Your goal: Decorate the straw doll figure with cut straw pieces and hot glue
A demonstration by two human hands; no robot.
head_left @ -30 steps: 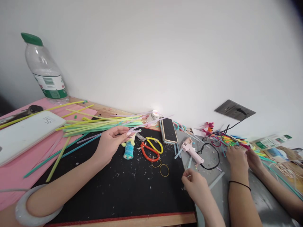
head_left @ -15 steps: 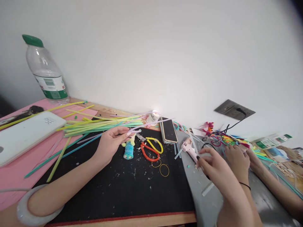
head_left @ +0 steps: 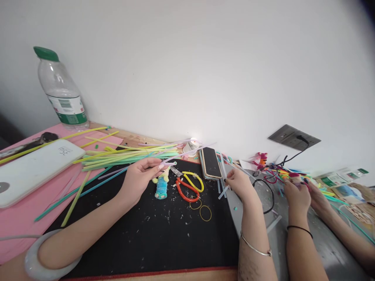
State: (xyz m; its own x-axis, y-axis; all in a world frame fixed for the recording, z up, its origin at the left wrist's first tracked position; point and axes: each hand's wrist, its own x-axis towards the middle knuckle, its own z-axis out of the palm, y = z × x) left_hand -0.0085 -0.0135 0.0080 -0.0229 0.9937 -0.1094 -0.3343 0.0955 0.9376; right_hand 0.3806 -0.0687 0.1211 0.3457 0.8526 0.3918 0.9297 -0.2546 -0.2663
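Since 0.5 s ago the right hand has crossed from the grey mat to the right edge of the black mat and now covers the spot where the pink glue gun lay. The left hand has hardly shifted.

The left hand pinches a lilac fuzzy stem between thumb and fingertips, near the black mat's far edge. The stem's long axis runs from that pinch away and rightward toward the phone, so its free end lies nearer the right hand than its held end does. The right hand's fingers are curled narrow just beside a short pale-blue stick that lies flat at the mat's right edge. I cannot tell whether they grip anything.

Just under the stem lie a soft blue-and-yellow plush figure and scissors with glossy yellow and orange loop handles. A loose sheaf of thin green and yellow stems fans toward the left edge. A co-worker's hands are busy on the grey mat.
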